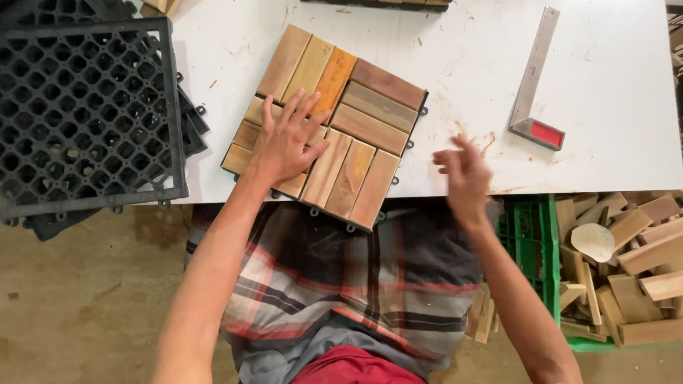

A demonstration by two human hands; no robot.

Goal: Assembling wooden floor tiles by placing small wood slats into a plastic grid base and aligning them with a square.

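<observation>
A square wooden deck tile (356, 121) made of several slats on a black plastic base lies tilted on the white table (605, 92), its near corner over the front edge. My left hand (288, 139) rests flat on the tile's left slats, fingers spread. Blurred, my right hand (464, 174) hovers to the right of the tile near the table's front edge, fingers loosely apart and holding nothing.
A stack of black plastic grid bases (82, 114) sits at the table's left end. A metal try square with a red handle (535, 85) lies at the right. A green crate (532, 242) and a pile of wooden offcuts (626, 270) stand on the floor at the right.
</observation>
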